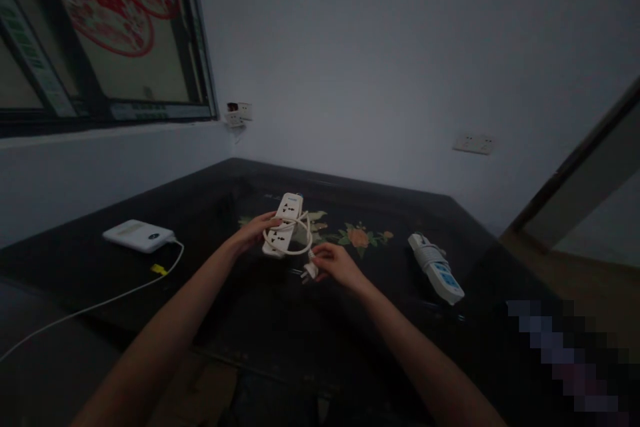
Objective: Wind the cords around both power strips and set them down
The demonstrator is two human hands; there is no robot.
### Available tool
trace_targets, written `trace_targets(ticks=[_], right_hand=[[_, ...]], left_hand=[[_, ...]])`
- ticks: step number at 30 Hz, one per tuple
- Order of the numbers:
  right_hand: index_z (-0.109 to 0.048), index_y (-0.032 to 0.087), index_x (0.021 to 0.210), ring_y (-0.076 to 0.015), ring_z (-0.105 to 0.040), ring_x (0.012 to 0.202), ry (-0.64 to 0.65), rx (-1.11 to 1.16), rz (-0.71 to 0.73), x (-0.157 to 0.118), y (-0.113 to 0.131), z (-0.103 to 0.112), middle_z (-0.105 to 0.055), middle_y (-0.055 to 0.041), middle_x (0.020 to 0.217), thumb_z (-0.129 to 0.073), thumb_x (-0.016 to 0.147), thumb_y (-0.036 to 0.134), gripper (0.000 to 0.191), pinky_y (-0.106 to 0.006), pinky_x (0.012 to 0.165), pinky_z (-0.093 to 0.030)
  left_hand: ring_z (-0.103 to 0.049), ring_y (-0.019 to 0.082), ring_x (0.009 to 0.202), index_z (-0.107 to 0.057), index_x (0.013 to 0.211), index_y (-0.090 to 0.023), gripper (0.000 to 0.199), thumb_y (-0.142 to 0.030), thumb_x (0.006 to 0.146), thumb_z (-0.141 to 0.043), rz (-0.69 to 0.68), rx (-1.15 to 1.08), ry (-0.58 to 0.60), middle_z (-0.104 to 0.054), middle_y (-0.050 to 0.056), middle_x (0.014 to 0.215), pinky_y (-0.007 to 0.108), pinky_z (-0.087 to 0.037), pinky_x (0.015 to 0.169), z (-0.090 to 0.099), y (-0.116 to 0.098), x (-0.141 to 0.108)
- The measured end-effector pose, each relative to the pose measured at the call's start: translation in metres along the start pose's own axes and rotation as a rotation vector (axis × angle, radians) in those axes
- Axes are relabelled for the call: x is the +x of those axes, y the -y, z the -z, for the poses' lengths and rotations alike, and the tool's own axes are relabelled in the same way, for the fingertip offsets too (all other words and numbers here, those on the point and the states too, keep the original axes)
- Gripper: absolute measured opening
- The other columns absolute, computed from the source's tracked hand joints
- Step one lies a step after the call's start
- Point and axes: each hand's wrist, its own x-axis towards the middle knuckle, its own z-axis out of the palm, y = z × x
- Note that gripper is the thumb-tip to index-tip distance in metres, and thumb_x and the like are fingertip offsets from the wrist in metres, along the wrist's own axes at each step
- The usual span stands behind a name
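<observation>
A white power strip with several sockets is tilted over the middle of the dark table. My left hand grips it from the left side, the thumb lying across the cord. The pale cord makes a loose loop around the strip. Its plug is pinched between the fingers of my right hand, with the metal prongs pointing down and left. Whether the lower end of the strip touches the table I cannot tell.
On the right lies a second power strip, its cord wound round it. A white box-shaped device with a cable and a yellow tag sits at left. The black table has a floral pattern. Wall sockets are behind.
</observation>
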Motion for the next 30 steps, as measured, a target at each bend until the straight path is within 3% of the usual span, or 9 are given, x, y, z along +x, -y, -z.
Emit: trace_targets(ticks=[4, 8, 11, 16, 19, 22, 24, 27, 30], right_hand=[[-0.054, 0.018, 0.087, -0.0145, -0.062, 0.064, 0.002, 0.055, -0.045, 0.025, -0.015, -0.032, -0.059, 0.0001, 0.072, -0.067, 0.070, 0.032, 0.026, -0.032, 0.058, -0.057], [-0.050, 0.019, 0.089, -0.0153, -0.063, 0.066, -0.029, 0.000, -0.062, 0.043, -0.027, -0.058, -0.058, 0.0004, 0.073, -0.063, 0.074, 0.028, 0.021, -0.034, 0.060, -0.057], [-0.053, 0.020, 0.094, -0.0185, -0.063, 0.078, -0.081, -0.136, -0.040, 0.053, -0.031, -0.076, -0.060, -0.0031, 0.083, -0.055, 0.081, 0.025, 0.015, -0.034, 0.066, -0.056], [-0.062, 0.020, 0.098, -0.0281, -0.049, 0.114, -0.159, -0.456, 0.053, 0.054, -0.023, -0.102, -0.059, -0.0114, 0.112, -0.056, 0.081, 0.021, 0.018, -0.044, 0.096, -0.040], [-0.067, 0.018, 0.094, -0.0301, -0.051, 0.112, -0.132, -0.588, 0.094, 0.049, -0.015, -0.107, -0.061, -0.0131, 0.110, -0.057, 0.080, 0.019, 0.017, -0.045, 0.096, -0.037], [-0.071, 0.018, 0.089, -0.0260, -0.058, 0.102, -0.098, -0.648, 0.144, 0.035, -0.008, -0.089, -0.066, -0.0106, 0.103, -0.057, 0.079, 0.015, 0.017, -0.038, 0.090, -0.042], [-0.072, 0.020, 0.089, -0.0224, -0.061, 0.098, -0.114, -0.661, 0.186, 0.018, -0.003, -0.061, -0.068, -0.0078, 0.100, -0.058, 0.080, 0.015, 0.018, -0.034, 0.087, -0.043], [-0.073, 0.021, 0.090, -0.0187, -0.064, 0.091, -0.213, -0.660, 0.226, -0.015, 0.005, 0.000, -0.071, -0.0050, 0.095, -0.057, 0.081, 0.018, 0.018, -0.030, 0.081, -0.046], [-0.072, 0.020, 0.090, -0.0187, -0.065, 0.087, -0.406, -0.673, 0.217, -0.052, 0.015, 0.075, -0.073, -0.0039, 0.090, -0.053, 0.083, 0.024, 0.020, -0.031, 0.079, -0.047]], left_hand=[[-0.067, 0.019, 0.071, -0.060, 0.115, -0.013, 0.050, -0.023, 0.068, -0.074, 0.022, 0.011, -0.036, -0.071, 0.013, 0.098, 0.027, -0.052, 0.060, 0.029, 0.010, 0.008], [-0.067, 0.020, 0.071, -0.061, 0.111, -0.013, 0.049, -0.024, 0.066, -0.076, 0.054, 0.048, -0.071, -0.072, 0.012, 0.095, 0.028, -0.052, 0.062, 0.046, 0.015, 0.015], [-0.067, 0.020, 0.071, -0.063, 0.107, -0.013, 0.049, -0.026, 0.062, -0.078, 0.086, 0.108, -0.082, -0.072, 0.011, 0.092, 0.027, -0.052, 0.062, 0.053, 0.012, 0.022], [-0.063, 0.019, 0.057, -0.068, 0.091, -0.009, 0.046, -0.025, 0.051, -0.083, 0.140, 0.294, -0.149, -0.071, 0.008, 0.072, 0.026, -0.047, 0.052, 0.060, -0.002, 0.037], [-0.060, 0.017, 0.054, -0.068, 0.087, -0.009, 0.045, -0.026, 0.049, -0.084, 0.111, 0.415, -0.246, -0.069, 0.005, 0.063, 0.024, -0.043, 0.050, 0.062, -0.010, 0.043], [-0.061, 0.018, 0.058, -0.068, 0.085, -0.009, 0.044, -0.030, 0.049, -0.083, 0.069, 0.517, -0.329, -0.067, 0.004, 0.061, 0.023, -0.042, 0.051, 0.060, -0.014, 0.042], [-0.062, 0.020, 0.060, -0.068, 0.084, -0.009, 0.045, -0.034, 0.050, -0.082, 0.062, 0.573, -0.342, -0.068, 0.005, 0.062, 0.024, -0.043, 0.052, 0.058, -0.016, 0.038], [-0.064, 0.023, 0.067, -0.068, 0.086, -0.010, 0.045, -0.039, 0.053, -0.079, 0.066, 0.649, -0.319, -0.070, 0.008, 0.072, 0.027, -0.047, 0.056, 0.055, -0.022, 0.031], [-0.064, 0.033, 0.090, -0.066, 0.092, -0.010, 0.047, -0.037, 0.055, -0.077, 0.039, 0.747, -0.362, -0.070, 0.015, 0.092, 0.034, -0.049, 0.069, 0.054, -0.035, 0.026]])
